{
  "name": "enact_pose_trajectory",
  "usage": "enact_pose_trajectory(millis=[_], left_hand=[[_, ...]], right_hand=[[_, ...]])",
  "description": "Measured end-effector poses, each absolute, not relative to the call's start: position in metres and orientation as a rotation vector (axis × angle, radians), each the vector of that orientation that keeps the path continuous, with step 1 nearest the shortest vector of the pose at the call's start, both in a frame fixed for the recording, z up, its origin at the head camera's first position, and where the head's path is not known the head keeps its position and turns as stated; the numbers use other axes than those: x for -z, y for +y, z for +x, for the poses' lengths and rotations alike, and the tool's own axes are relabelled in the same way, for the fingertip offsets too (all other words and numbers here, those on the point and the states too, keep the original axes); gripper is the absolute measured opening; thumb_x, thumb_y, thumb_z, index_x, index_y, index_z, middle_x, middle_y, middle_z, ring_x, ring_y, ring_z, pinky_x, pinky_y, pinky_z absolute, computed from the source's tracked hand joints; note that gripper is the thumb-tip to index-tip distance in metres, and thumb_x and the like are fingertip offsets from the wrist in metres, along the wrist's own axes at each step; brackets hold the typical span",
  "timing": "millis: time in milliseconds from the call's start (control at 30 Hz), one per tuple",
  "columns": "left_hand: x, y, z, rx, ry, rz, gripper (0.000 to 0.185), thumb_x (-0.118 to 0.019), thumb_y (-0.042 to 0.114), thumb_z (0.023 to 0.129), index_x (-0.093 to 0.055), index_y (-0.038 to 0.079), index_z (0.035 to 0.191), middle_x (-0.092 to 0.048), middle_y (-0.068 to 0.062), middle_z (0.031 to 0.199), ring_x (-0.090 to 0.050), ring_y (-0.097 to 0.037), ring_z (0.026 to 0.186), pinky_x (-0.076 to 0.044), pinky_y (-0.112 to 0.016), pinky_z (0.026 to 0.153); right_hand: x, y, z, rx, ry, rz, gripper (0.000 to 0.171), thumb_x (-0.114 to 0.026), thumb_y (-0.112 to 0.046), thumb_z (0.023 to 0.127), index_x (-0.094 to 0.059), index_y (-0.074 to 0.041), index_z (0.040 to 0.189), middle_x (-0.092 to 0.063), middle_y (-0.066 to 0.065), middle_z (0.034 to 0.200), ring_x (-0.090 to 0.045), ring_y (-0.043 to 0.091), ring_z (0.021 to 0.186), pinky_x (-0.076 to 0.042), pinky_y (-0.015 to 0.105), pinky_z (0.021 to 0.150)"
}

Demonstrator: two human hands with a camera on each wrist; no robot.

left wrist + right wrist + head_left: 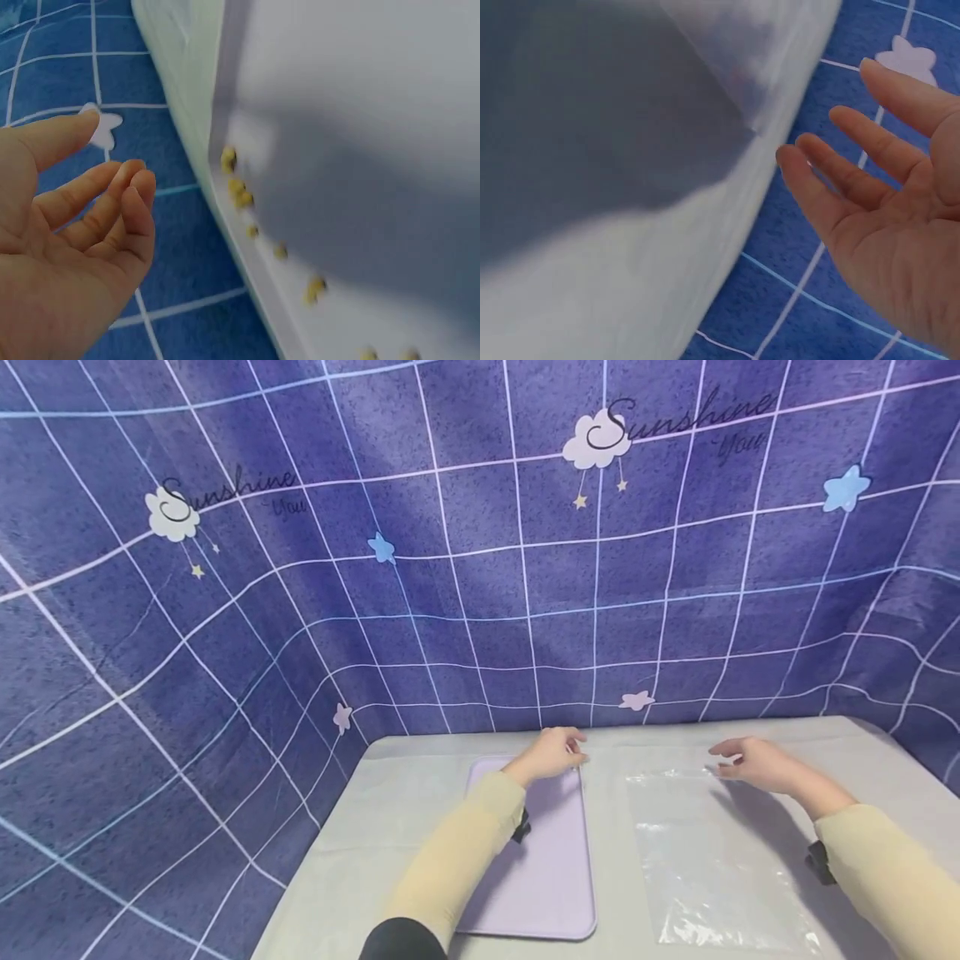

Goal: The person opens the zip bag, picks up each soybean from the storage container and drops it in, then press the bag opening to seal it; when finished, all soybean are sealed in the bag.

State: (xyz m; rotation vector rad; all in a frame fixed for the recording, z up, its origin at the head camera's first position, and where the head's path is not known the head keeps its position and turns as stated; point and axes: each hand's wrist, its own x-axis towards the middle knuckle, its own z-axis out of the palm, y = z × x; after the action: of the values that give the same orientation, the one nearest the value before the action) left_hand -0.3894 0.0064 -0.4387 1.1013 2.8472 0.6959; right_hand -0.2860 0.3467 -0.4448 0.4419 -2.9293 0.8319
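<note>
Both of my hands, the left hand (551,753) and the right hand (761,764), are above the pale table (397,818) and hold nothing. On the left one, the thumb stands apart from the fingers, which are loosely bent; it is at the far right corner of the lilac tray (555,877), but I cannot tell if it touches the rim. This tray lies flat, and along the inner side of its edge I see several small yellow pieces (241,195), somewhat blurred. On the right one, the fingers are relaxed and a little spread, near the far right corner of the transparent plastic bag (705,852). This bag lies flat on the table, to the right of the tray and apart from it. Behind the table hangs a blue cloth (480,585) with light grid lines, stars and clouds
</note>
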Motion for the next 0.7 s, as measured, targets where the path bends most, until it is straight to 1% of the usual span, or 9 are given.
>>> enact_pose_trajectory(millis=[133, 200, 267, 367, 533, 600, 700], left_hand=[[0.449, 0.031, -0.393, -0.6, 2.875, 1.062, 0.041, -0.068, 0.026, 0.084, -0.063, 0.006, 0.12, -0.071, -0.005, 0.101, -0.065, -0.011, 0.09, -0.046, -0.017, 0.084], [0.452, 0.041, -0.393, -0.566, 2.879, 1.013, 0.044, -0.069, 0.027, 0.083, -0.062, 0.007, 0.121, -0.07, -0.006, 0.106, -0.064, -0.013, 0.096, -0.045, -0.02, 0.088], [0.459, 0.049, -0.392, -0.527, 2.879, 0.977, 0.046, -0.07, 0.029, 0.082, -0.061, 0.008, 0.122, -0.069, -0.005, 0.109, -0.063, -0.012, 0.098, -0.045, -0.019, 0.089], [0.465, 0.058, -0.39, -0.433, 2.866, 0.99, 0.048, -0.071, 0.032, 0.082, -0.061, 0.009, 0.123, -0.068, -0.002, 0.113, -0.062, -0.01, 0.103, -0.044, -0.016, 0.09], [0.467, 0.073, -0.388, -0.282, 2.86, 1.054, 0.045, -0.069, 0.034, 0.083, -0.064, 0.011, 0.12, -0.067, 0.005, 0.118, -0.059, -0.008, 0.112, -0.039, -0.013, 0.097], [0.468, 0.077, -0.386, -0.245, 2.869, 1.07, 0.042, -0.069, 0.034, 0.082, -0.065, 0.012, 0.118, -0.068, 0.006, 0.115, -0.059, -0.006, 0.11, -0.038, -0.012, 0.096], [0.469, 0.083, -0.382, -0.206, 2.889, 1.081, 0.033, -0.07, 0.033, 0.082, -0.068, 0.016, 0.11, -0.07, 0.009, 0.106, -0.061, -0.005, 0.103, -0.039, -0.011, 0.092]], right_hand=[[0.458, 0.344, -0.294, -0.76, -2.955, 0.461, 0.047, -0.074, -0.019, 0.077, -0.061, 0.009, 0.113, -0.063, 0.031, 0.107, -0.061, 0.046, 0.098, -0.046, 0.056, 0.086], [0.462, 0.343, -0.298, -0.724, -2.963, 0.467, 0.048, -0.075, -0.018, 0.075, -0.061, 0.009, 0.111, -0.064, 0.03, 0.106, -0.06, 0.047, 0.098, -0.045, 0.057, 0.086], [0.468, 0.342, -0.3, -0.684, -2.974, 0.456, 0.047, -0.076, -0.018, 0.073, -0.062, 0.009, 0.11, -0.064, 0.029, 0.105, -0.06, 0.047, 0.097, -0.045, 0.057, 0.086], [0.472, 0.343, -0.303, -0.651, -2.974, 0.441, 0.044, -0.077, -0.014, 0.071, -0.064, 0.008, 0.106, -0.066, 0.027, 0.1, -0.061, 0.046, 0.094, -0.046, 0.057, 0.084], [0.473, 0.346, -0.309, -0.606, -2.965, 0.446, 0.032, -0.075, -0.006, 0.066, -0.066, 0.005, 0.095, -0.068, 0.018, 0.088, -0.064, 0.037, 0.083, -0.049, 0.053, 0.079], [0.473, 0.345, -0.31, -0.597, -2.966, 0.442, 0.027, -0.073, -0.003, 0.064, -0.067, 0.002, 0.09, -0.069, 0.014, 0.085, -0.064, 0.034, 0.08, -0.05, 0.051, 0.078], [0.474, 0.345, -0.312, -0.59, -2.968, 0.429, 0.022, -0.071, 0.0, 0.062, -0.067, -0.002, 0.083, -0.068, 0.011, 0.081, -0.063, 0.031, 0.076, -0.05, 0.05, 0.076]])
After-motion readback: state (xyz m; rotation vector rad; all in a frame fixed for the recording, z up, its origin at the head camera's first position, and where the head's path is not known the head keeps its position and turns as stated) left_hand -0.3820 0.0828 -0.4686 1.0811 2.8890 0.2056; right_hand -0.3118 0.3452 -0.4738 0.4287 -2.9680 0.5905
